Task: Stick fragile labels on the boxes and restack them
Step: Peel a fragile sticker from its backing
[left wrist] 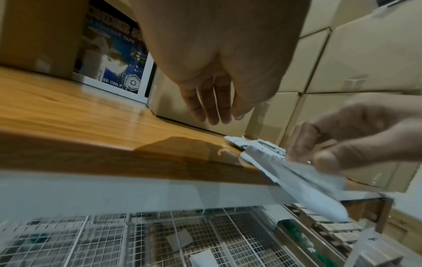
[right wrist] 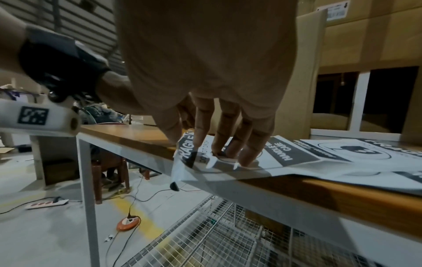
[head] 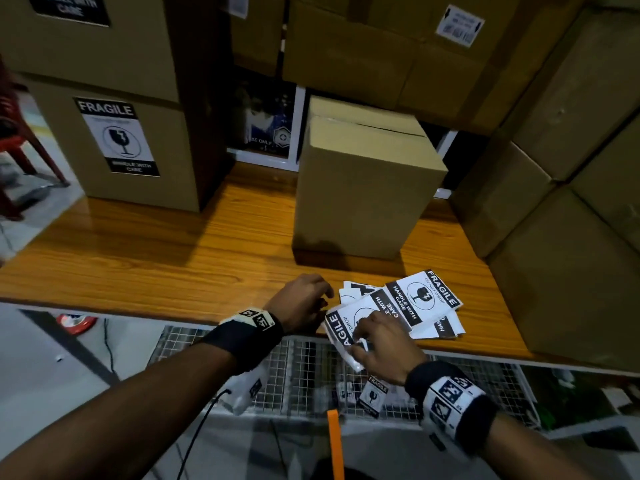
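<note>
Hands (head: 346, 323) at wooden table (head: 173, 254), stacked cardboard boxes (head: 571, 168) around

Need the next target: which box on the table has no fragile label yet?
The small box standing alone mid-table, behind the loose labels; the left stack's boxes already carry labels.

"FRAGILE" and "HANDLE WITH CARE" on loose labels (head: 420, 299) on the table, the same on a stacked box's label (head: 117, 136), "SE ONLY" on a blue carton (head: 265, 123)
</note>
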Available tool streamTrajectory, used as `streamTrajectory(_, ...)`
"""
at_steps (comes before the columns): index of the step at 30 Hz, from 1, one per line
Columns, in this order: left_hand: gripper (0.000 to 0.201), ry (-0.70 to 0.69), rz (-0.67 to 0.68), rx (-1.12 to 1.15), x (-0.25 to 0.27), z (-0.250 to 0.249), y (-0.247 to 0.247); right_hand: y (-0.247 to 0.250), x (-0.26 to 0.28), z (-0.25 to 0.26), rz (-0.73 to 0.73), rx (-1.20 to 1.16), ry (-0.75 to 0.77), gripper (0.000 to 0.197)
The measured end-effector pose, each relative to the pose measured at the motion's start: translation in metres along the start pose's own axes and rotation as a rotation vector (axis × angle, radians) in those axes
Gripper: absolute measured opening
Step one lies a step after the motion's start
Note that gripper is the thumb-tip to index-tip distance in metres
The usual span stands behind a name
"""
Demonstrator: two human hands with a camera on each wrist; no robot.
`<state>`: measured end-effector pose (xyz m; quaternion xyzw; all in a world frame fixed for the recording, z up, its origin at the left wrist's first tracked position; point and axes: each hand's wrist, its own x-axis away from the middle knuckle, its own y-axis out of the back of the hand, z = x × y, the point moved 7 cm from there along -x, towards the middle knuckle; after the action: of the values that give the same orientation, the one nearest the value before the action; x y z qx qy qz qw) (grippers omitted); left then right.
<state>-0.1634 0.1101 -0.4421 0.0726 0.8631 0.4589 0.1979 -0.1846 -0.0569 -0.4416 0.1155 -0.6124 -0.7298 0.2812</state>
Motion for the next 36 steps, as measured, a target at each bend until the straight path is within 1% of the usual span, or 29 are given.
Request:
streamTrajectory(2,0.023,0.005,-0.004,-0.026,0.007,-0.002,0.001,0.001,0.0,0.003,-0.006,-0.015,0.026,0.016)
streamTrajectory(4,0.025,-0.005,-0.037,-0.039,0.013,-0.003,0.004,0.0,-0.001,0.004,-0.005,-0.029,0.026,0.01)
streamTrajectory(6,0.023,-0.028,-0.076,-0.074,0.019,-0.007,0.007,0.002,-0.002,0.001,-0.016,-0.161,-0.033,0.012)
streamTrajectory(8,0.026,-0.082,-0.094,-0.111,0.023,-0.015,0.006,0.003,-0.005,-0.009,-0.013,-0.364,-0.131,0.014)
streamTrajectory(10,0.034,-0.119,-0.086,-0.163,0.022,-0.023,0.001,0.003,-0.008,-0.02,0.01,-0.534,-0.207,0.015)
streamTrajectory(13,0.066,-0.162,-0.059,-0.219,0.017,-0.032,-0.005,0.003,-0.013,-0.034,0.049,-0.809,-0.339,0.018)
streamTrajectory(14,0.068,-0.184,-0.061,-0.237,0.016,-0.037,-0.005,0.001,-0.014,-0.038,0.066,-0.925,-0.392,0.019)
streamTrajectory(15,0.065,-0.21,-0.079,-0.25,0.016,-0.042,-0.004,0.0,-0.014,-0.041,0.082,-1.029,-0.439,0.019)
streamTrajectory(17,0.048,-0.255,-0.155,-0.266,0.017,-0.05,-0.001,-0.001,-0.015,-0.046,0.102,-1.17,-0.502,0.017)
streamTrajectory(19,0.041,-0.251,-0.201,-0.261,0.018,-0.053,0.001,-0.001,-0.016,-0.045,0.123,-1.263,-0.525,0.012)
streamTrajectory(23,0.041,-0.23,-0.183,-0.257,0.013,-0.052,0.003,0.003,-0.015,-0.035,0.181,-1.373,-0.519,0.004)
streamTrajectory(28,0.02,-0.199,-0.18,-0.148,0.004,-0.051,0.008,0.009,-0.016,-0.025,0.213,-1.476,-0.471,0.003)
streamTrajectory(33,0.023,-0.161,-0.155,-0.064,-0.004,-0.044,0.008,0.016,-0.014,-0.024,0.215,-1.536,-0.428,0.004)
streamTrajectory(36,0.026,-0.163,-0.135,-0.067,-0.007,-0.043,0.008,0.017,-0.013,-0.025,0.232,-1.522,-0.391,0.015)
